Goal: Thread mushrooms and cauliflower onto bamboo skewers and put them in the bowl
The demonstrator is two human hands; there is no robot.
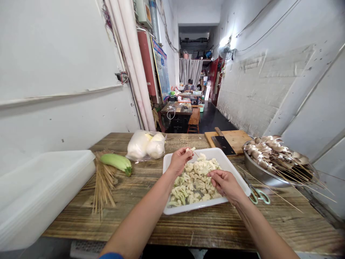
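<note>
Tray (pixel 230 164) holding cauliflower (pixel 201 167), bowl (pixel 259 175) holding mushrooms (pixel 269 148); left hand (pixel 179 161) gripping floret (pixel 191 149), right hand (pixel 223 183) grip unclear

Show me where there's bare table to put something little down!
Bare table shows between the green squash and the white tray. Another patch is right of the right arm, nearer than the scissors and loose stick. It's crowded at the back right: chopping board, knife and mushroom bowl sit close together.

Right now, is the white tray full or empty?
Partly full: cauliflower florets cover much of the white tray, while a bare strip shows along its right side.
</note>
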